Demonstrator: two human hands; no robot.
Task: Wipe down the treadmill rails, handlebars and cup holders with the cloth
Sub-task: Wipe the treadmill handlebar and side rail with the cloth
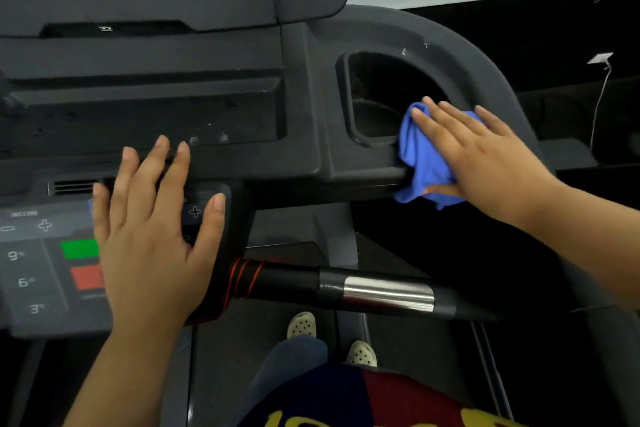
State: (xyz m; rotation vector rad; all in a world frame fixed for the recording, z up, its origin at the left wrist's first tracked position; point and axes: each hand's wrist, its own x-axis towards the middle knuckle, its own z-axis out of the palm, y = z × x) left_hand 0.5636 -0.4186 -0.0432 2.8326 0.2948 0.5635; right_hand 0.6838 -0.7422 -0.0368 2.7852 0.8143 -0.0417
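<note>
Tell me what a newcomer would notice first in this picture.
The bright blue cloth, pressed by the right hand on the console edge beside the cup holder, stands out most. The left hand is spread open over the control panel, partly hiding a green button and a red button.

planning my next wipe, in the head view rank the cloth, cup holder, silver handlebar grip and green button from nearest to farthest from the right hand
1. cloth, pressed under the right hand
2. cup holder, just left of the cloth
3. silver handlebar grip, lower down, nearer the camera
4. green button, far left of the view
</note>
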